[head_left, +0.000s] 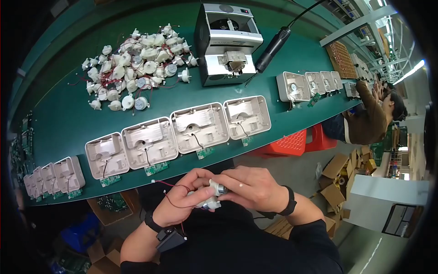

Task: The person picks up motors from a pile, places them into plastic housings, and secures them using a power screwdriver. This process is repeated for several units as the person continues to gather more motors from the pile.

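In front of my body, past the table's near edge, both hands meet around small motors with white plastic housings. My left hand has its fingers closed around a motor, with thin red and dark wires trailing over the wrist. Fingers of my right hand pinch the metal end of another motor beside it. My fingers partly cover both motors. Closest on the table is a row of open white plastic housings, each with a dark wire leading to a green circuit board at its near edge.
A large heap of similar motors covers the table's far left. Behind the row stand a screw feeder and a black electric screwdriver. More housings sit right, near another person. Red stools and cardboard boxes are below.
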Motion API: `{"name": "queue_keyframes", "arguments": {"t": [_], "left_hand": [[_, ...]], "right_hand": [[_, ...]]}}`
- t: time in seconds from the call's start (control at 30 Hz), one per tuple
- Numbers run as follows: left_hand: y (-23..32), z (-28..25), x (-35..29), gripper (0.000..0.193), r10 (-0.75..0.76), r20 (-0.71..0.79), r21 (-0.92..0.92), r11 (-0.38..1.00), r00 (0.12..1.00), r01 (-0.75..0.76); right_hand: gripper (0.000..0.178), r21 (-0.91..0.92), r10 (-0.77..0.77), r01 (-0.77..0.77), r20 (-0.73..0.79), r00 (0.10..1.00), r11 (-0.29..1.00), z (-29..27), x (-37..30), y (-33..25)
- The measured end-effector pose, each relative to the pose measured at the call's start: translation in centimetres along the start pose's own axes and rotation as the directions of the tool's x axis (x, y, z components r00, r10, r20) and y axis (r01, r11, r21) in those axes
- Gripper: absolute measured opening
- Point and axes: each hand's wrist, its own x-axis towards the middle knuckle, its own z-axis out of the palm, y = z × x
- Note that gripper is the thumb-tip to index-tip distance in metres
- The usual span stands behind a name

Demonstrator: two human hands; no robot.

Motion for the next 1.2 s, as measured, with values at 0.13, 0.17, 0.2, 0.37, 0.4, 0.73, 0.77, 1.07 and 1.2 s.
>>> {"name": "queue_keyframes", "arguments": {"t": [0.13,0.17,0.2,0.37,0.4,0.73,0.77,1.07,1.2], "left_hand": [[-0.5,1.2,1.4,0.037,0.099,0.006,0.006,0.995,0.995,-0.099],[-0.3,1.4,1.8,0.036,0.09,0.004,-0.022,0.996,0.996,-0.09],[-0.1,1.7,2.2,0.035,0.082,0.001,-0.048,0.996,0.997,-0.081],[0.3,2.1,3.6,0.033,-0.05,-0.021,-0.334,0.942,0.999,0.04],[0.2,2.0,3.7,0.033,-0.05,-0.013,-0.331,0.943,0.999,0.043],[-0.7,1.5,2.2,0.038,-0.11,0.038,-0.466,0.877,0.993,0.116],[-0.7,1.5,2.1,0.038,-0.098,0.045,-0.401,0.91,0.994,0.107],[-1.5,0.2,2.1,0.038,-0.034,0.102,-0.463,0.883,0.994,0.077],[-1.5,0.1,2.4,0.032,-0.031,0.042,-0.447,0.893,0.999,0.047]], "right_hand": [[0.046,0.099,0.053,-0.042,-0.119,0.991,0.994,-1.4,0.2,0.2],[0.045,0.123,0.09,-0.077,-0.103,0.991,0.989,-1.8,0.4,0.3],[0.044,0.147,0.125,-0.111,-0.088,0.988,0.983,-2.2,0.6,0.4],[0.042,-0.065,0.117,-0.131,-0.187,0.975,0.989,-5.8,1.2,3.9],[0.04,-0.172,0.125,-0.16,-0.198,0.972,0.972,-6.3,1.1,5.5],[0.03,-0.5,-0.003,0.034,0.064,0.998,0.866,-5.7,2.3,10.9],[0.028,-0.524,-0.037,0.057,0.048,0.998,0.85,-5.6,2.4,11.0],[0.023,-0.541,-0.013,-0.01,-0.04,0.999,0.841,-4.7,2.5,10.5],[0.022,-0.541,-0.005,-0.018,-0.04,0.999,0.841,-4.7,2.1,10.9]]}}
